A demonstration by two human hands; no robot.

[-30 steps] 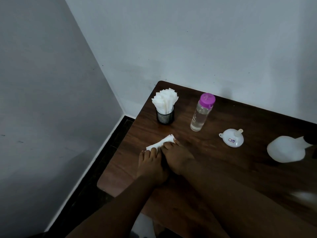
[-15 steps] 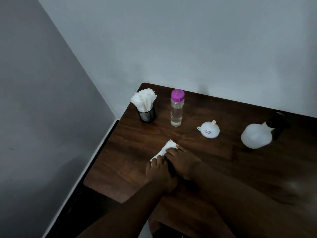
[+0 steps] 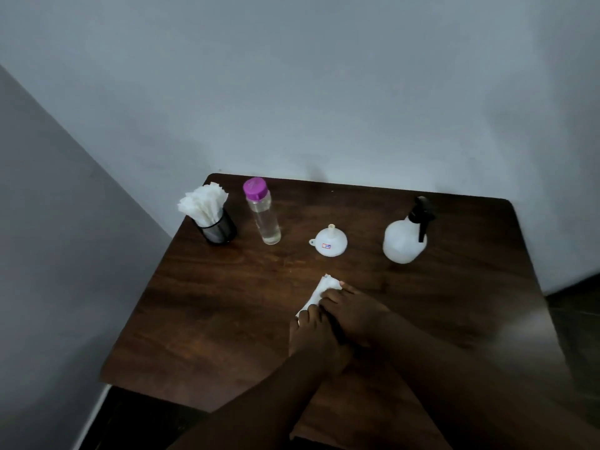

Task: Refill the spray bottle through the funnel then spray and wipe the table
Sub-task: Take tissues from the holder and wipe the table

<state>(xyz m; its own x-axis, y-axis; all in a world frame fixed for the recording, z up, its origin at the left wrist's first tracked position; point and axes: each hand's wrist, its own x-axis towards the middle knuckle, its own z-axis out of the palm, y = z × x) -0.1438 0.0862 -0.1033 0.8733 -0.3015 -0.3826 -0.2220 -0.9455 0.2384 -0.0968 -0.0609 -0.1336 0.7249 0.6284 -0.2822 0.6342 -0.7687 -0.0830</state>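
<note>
Left hand [image 3: 316, 341] and right hand [image 3: 355, 311], fingers flat, press white folded tissue [image 3: 319, 291] on dark wooden table [image 3: 211, 313]; wiping underway (refill presumably done).

No text can be read anywhere here. The one label is a small sticker [image 3: 326, 245] on the sloping wall of the white funnel [image 3: 336, 238], which stands mouth-down on the counter [image 3: 227, 303]. It carries red and blue marks, too small and blurred to make out.

Dim, soft-focus, wide-angle edge distortion.
</note>
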